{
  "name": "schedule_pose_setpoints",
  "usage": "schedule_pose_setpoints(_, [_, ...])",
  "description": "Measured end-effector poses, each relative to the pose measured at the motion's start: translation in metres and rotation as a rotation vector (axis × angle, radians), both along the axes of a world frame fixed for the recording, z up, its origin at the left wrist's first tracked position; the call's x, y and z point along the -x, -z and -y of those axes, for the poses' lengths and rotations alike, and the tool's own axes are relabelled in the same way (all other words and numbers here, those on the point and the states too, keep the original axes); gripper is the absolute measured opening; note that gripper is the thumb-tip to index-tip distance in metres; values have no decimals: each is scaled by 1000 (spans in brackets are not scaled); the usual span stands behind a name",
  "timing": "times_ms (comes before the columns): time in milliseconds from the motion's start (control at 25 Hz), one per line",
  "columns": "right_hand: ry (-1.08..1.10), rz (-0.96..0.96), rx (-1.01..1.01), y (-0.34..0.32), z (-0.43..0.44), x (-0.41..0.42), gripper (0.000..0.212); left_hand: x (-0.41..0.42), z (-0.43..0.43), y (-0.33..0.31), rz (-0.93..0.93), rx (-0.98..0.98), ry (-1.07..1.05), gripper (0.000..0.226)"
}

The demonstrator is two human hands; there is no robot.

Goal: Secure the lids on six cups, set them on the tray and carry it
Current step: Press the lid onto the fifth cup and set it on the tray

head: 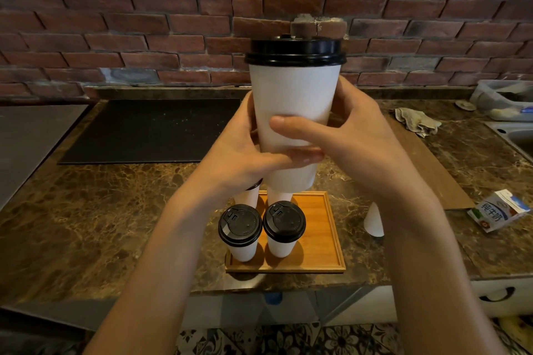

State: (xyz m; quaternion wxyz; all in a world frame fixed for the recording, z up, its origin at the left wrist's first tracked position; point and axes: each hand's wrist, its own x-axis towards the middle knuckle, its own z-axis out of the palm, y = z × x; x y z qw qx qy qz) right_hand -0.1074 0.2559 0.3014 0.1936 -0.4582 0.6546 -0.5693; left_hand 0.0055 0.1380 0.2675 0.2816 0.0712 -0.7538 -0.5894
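I hold a tall white paper cup point(292, 95) with a black lid point(294, 50) up in front of me, high above the counter. My left hand point(245, 153) wraps its lower left side and my right hand point(346, 138) grips the right side, thumb across the front. Below, a wooden tray point(317, 228) carries two lidded white cups point(240, 232) point(284, 228) at its near left. Two more cups behind them point(248, 196) point(278, 196) are mostly hidden by my hands. Another white cup point(374, 220) stands on the counter right of the tray, its top hidden by my right arm.
A small milk carton point(497, 212) lies on the brown marble counter point(101, 210) at the right. A black mat point(153, 130) covers the back left. A crumpled cloth point(416, 121), a sink edge point(516, 135) and a plastic container point(507, 98) sit at the far right. A brick wall point(144, 23) rises behind.
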Motion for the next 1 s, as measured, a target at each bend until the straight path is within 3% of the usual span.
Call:
schedule_pose_setpoints(240, [-176,164,29,3,-3,9,56,-5,1,1,-2,-19,94,65])
schedule_pose_setpoints(640, [-237,132,7,0,-7,12,56,-5,3,1,19,-42,121,67])
schedule_pose_setpoints(1000, [-83,69,-35,-4,-1,3,83,1,-1,0,-21,-20,-29,76])
